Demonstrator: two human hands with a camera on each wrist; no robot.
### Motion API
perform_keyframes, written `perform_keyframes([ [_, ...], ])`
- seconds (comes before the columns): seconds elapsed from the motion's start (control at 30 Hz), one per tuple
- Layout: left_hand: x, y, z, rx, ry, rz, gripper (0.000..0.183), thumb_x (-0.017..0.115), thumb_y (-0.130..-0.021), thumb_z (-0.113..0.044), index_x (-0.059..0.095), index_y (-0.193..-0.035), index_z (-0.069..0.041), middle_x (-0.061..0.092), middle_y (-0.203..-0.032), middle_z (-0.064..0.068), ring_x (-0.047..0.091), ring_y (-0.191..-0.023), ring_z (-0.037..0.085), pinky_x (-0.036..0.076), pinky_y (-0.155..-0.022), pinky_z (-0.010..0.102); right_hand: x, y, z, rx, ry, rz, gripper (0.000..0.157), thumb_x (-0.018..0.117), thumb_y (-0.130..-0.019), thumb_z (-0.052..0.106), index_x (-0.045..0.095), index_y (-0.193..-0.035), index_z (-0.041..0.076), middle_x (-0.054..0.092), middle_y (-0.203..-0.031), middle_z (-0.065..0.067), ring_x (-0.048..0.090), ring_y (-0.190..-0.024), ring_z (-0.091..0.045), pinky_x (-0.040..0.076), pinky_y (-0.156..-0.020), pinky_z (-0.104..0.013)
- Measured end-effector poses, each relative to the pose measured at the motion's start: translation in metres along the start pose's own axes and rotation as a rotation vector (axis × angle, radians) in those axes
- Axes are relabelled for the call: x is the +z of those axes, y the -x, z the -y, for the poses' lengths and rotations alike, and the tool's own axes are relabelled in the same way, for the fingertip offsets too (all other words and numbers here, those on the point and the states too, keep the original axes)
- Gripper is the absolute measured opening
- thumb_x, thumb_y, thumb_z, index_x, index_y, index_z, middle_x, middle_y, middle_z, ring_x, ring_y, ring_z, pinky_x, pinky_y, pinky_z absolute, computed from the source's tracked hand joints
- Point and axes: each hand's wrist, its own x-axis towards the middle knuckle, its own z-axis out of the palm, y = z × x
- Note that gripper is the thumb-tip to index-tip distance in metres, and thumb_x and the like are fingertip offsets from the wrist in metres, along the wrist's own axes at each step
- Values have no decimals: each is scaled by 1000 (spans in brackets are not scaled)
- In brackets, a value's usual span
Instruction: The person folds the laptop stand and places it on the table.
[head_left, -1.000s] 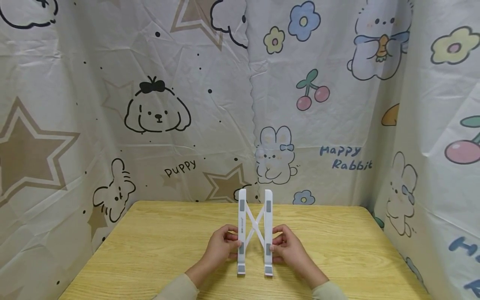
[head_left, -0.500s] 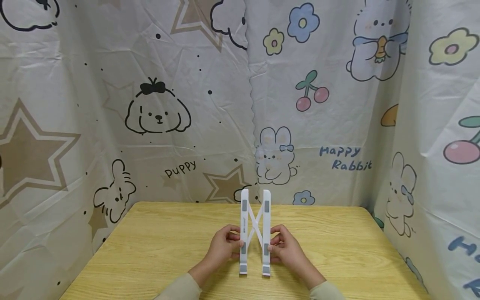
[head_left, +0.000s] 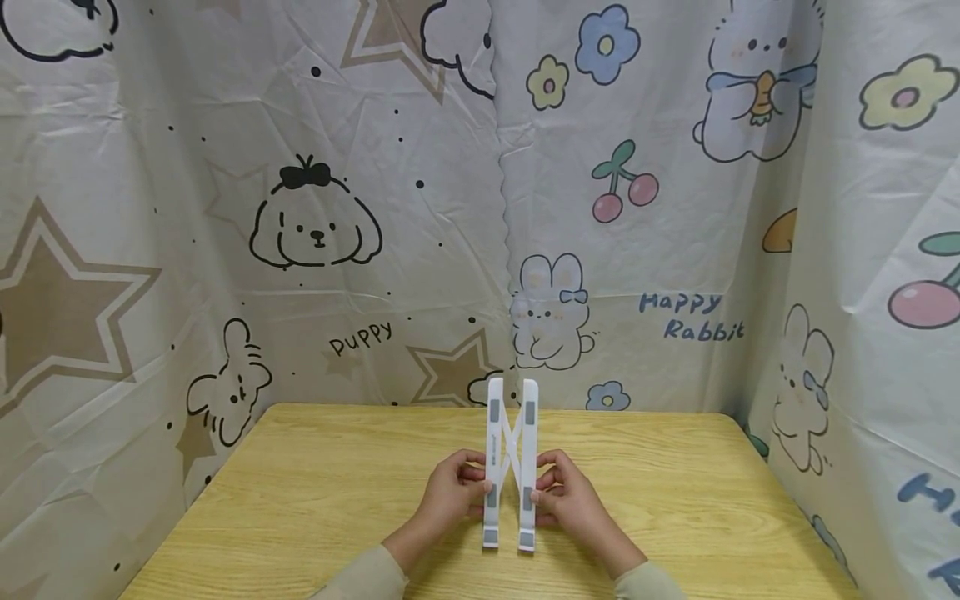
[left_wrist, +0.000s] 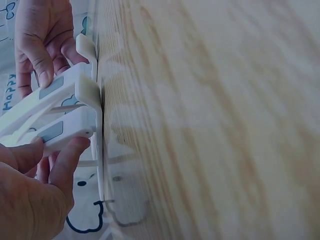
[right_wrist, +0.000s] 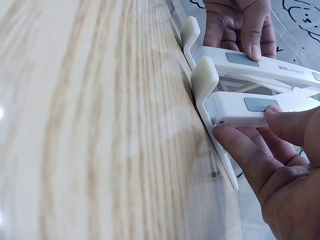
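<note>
A white folding laptop stand [head_left: 528,450] with grey pads stands on the wooden table, its two long bars close together and joined by a crossed X brace. My left hand [head_left: 453,487] pinches the left bar near its lower end, thumb on the front. On the other side, my right hand [head_left: 566,492] pinches the right bar at about the same height. Both wrist views show thumbs by the grey pads; in the right wrist view, the stand's upturned lips [right_wrist: 204,77] are close to the table surface. Some fingers are hidden behind the bars.
The light wooden table [head_left: 322,467] extends to both sides of the stand. A cream curtain [head_left: 420,250] printed with puppies, rabbits, stars and flowers hangs behind the table and along both sides.
Both hands have moved inward, bringing the stand's two bars nearer each other. The X brace has narrowed. The grip on each bar looks the same.
</note>
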Motion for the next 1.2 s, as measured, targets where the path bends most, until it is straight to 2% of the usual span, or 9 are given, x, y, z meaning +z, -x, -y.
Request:
perform_keyframes([
  [0.8, 12, -6, 2, 16, -7, 32, 33, 72, -89, 7, 63, -120, -2, 60, -96, 11, 61, -79, 18, 64, -64, 46, 6, 0, -2, -28, -53, 21, 46, 68, -92, -8, 47, -130, 8, 54, -98, -11, 67, -84, -23, 64, -70, -48],
  [1.2, 16, -7, 1, 34, -49, 28, 31, 72, -89, 7, 65, -118, -4, 60, -96, 12, 61, -80, 18, 64, -61, 43, 9, -3, -4, -40, -46, 22, 43, 65, -92, -11, 48, -128, 8, 54, -95, -10, 67, -83, -21, 64, -69, -49],
])
